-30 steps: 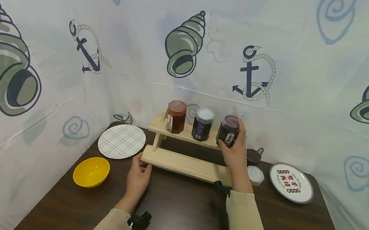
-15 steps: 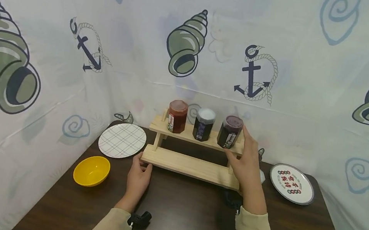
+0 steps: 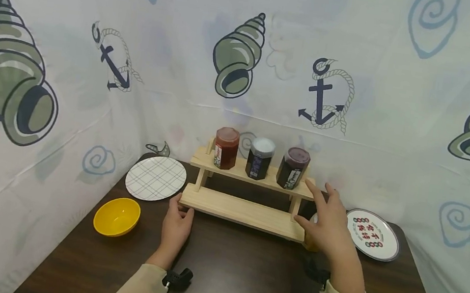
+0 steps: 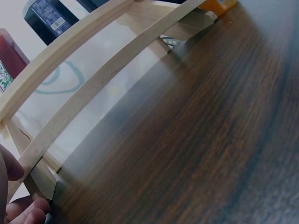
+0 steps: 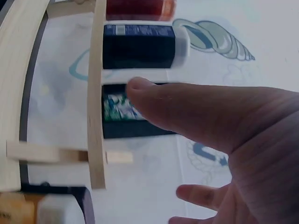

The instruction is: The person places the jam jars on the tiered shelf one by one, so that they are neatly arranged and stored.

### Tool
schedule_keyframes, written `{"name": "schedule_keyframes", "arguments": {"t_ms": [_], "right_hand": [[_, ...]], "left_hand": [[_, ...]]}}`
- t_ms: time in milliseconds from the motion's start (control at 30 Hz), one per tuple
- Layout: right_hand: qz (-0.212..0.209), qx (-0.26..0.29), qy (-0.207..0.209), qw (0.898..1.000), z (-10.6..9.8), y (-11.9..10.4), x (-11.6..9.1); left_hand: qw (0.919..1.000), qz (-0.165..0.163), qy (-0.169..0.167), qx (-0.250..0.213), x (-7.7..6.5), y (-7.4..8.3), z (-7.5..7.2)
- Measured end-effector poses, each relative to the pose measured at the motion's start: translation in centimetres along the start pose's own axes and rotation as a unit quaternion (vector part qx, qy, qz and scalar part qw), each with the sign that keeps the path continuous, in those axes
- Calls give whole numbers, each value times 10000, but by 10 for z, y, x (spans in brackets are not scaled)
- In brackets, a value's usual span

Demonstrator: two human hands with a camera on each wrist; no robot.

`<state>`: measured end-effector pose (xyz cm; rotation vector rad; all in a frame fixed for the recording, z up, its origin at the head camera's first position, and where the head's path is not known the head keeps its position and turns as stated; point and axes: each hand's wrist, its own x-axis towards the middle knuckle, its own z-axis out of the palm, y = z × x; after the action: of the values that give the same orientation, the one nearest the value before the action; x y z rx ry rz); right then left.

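Note:
A two-tier wooden rack stands at the back of the table. Its upper shelf carries a red jar, a dark jar with a white lid and a dark jar with a purple lid. My left hand grips the left end of the lower shelf, thumb in front and fingers curled at the end support. Off the rack's right end, my right hand has its fingers spread and holds nothing. It partly hides a white-lidded jar with orange contents on the table.
On the left are a yellow bowl and a white plate with a grid pattern. A white plate with red characters lies at the right. A patterned curtain hangs right behind the rack.
My right hand has let go of the purple-lidded jar, which now stands on the upper shelf, and has moved down and right. The left hand stays at the rack's end.

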<state>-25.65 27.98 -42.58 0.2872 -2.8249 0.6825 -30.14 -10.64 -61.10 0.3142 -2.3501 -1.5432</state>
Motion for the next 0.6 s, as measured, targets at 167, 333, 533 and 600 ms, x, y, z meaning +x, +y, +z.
{"name": "schedule_keyframes", "arguments": {"t_ms": [167, 333, 533, 600], "right_hand": [[285, -45, -277, 9992, -10, 16, -11], [519, -28, -528, 9973, -17, 30, -19], [686, 133, -579, 9959, -14, 42, -22], [687, 181, -587, 9957, -12, 44, -22]], "left_hand": [[10000, 14, -22, 10, -1, 0, 2], [10000, 16, -39, 10, -1, 1, 4], [10000, 1, -27, 62, 0, 0, 3], [10000, 7, 13, 45, 1, -1, 3]]}}
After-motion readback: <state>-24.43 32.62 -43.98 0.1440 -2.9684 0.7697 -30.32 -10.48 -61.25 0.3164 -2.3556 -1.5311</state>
